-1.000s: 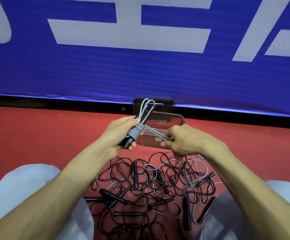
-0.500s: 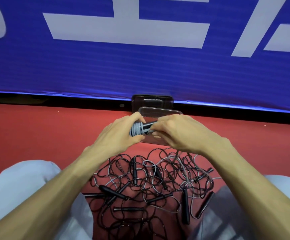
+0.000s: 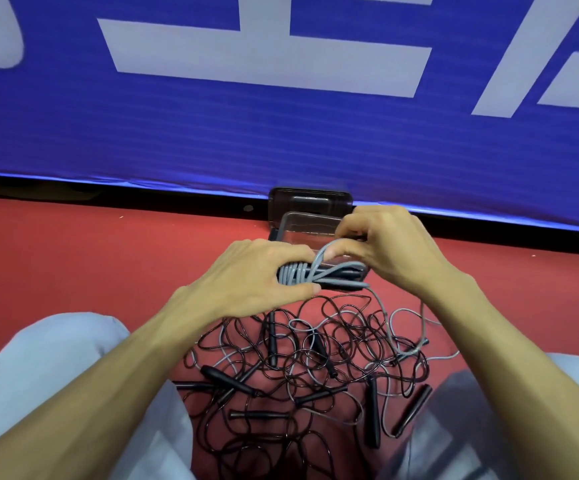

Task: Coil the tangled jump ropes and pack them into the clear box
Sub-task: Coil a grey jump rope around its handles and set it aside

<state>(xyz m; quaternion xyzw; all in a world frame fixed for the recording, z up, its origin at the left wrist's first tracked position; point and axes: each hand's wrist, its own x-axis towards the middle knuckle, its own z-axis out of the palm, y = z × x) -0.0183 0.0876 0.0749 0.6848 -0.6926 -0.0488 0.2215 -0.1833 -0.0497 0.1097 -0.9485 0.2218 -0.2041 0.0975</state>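
At the near left a knee in pale blue trousers (image 3: 56, 368) rests on the red floor (image 3: 73, 258). Right of it the left hand (image 3: 246, 271) is clenched around the wound end of a grey jump rope (image 3: 319, 273), which lies sideways as a bundle with its black handles inside the coils. Just beyond the bundle the clear box (image 3: 307, 225) sits open on the floor, against the foot of a blue banner (image 3: 281, 150) with large white shapes. Nearer, between the knees, lies a tangled pile of ropes (image 3: 302, 368), black and grey, with black handles scattered through it. The right hand (image 3: 392, 247) is over the bundle's right end, its thumb and fingers pinching a loop of the grey cord. From there a loose grey strand (image 3: 385, 317) drops into the right side of the pile.
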